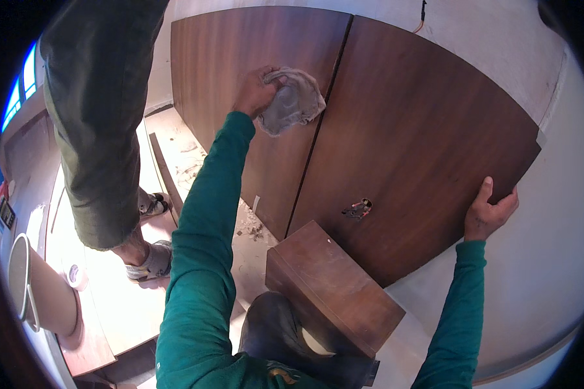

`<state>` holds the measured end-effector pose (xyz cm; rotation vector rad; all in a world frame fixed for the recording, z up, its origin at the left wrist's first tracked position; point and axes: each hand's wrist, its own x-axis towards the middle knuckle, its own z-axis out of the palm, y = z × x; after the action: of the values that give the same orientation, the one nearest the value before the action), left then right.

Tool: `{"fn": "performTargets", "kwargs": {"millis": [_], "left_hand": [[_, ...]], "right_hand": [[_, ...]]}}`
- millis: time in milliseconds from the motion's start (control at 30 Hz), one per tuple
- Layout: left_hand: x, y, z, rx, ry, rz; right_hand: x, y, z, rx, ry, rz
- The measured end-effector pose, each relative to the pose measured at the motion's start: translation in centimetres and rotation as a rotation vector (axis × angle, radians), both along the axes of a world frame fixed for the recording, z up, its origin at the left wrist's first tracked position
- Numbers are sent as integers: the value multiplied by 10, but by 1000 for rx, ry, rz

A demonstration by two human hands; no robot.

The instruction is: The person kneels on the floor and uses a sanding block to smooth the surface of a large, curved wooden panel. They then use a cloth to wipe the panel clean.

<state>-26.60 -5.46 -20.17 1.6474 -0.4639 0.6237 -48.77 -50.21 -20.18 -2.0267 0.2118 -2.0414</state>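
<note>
My left hand (257, 93) is closed on a crumpled greyish cloth (292, 104), which lies against the left brown wood-veneer panel (219, 63) near a dark vertical seam. On the other side of that seam stands the right wood-veneer panel (409, 141). My right hand (489, 214) grips this panel's outer edge, thumb on the face and the other fingers partly hidden behind the edge. Low in the right panel is a cutout with wires (359, 209) showing. A brown wooden box (333, 282) projects in front of the panels, close to my leg (272, 321).
Another person's leg (100, 121) and sandalled foot (151, 262) are close on my left. A bucket (48, 287) and a tape roll (76, 277) rest on boards there. Debris (253, 226) litters the floor below the panels. A cable (422, 19) hangs from the wall above.
</note>
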Motion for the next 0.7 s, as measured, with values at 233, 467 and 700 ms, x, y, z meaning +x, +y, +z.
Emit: {"fn": "performTargets", "kwargs": {"millis": [233, 467, 700], "left_hand": [[-23, -22, -2, 80, -169, -221], [-19, -39, 1, 184, -244, -233], [1, -38, -11, 371, -185, 49]], "right_hand": [[0, -2, 0, -14, -2, 13], [-3, 3, 4, 2, -1, 47], [0, 1, 1, -6, 1, 14]]}}
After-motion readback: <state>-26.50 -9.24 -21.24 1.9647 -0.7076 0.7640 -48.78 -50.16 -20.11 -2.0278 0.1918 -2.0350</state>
